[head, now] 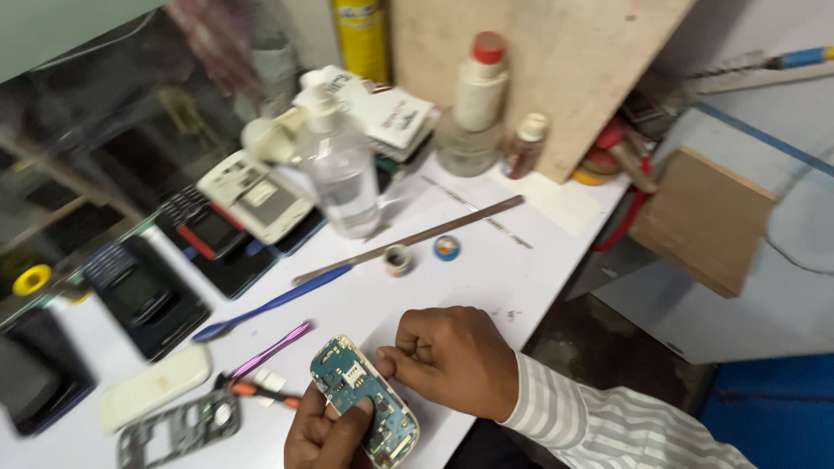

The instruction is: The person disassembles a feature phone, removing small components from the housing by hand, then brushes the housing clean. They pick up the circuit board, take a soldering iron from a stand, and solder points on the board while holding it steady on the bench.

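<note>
Both hands met at the circuit board [365, 401]: left hand [323, 432] gripped it from below, right hand [452, 358] pinched its upper edge.

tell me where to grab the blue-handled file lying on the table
Take the file by its blue handle, coming from above on the near-left end. The handle is the thicker, rounded part and lies bare on the table; the far metal end runs toward the bottles.

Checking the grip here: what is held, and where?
The left hand holds the phone circuit board by its lower half, thumb on top; the right hand pinches its right edge.
</note>
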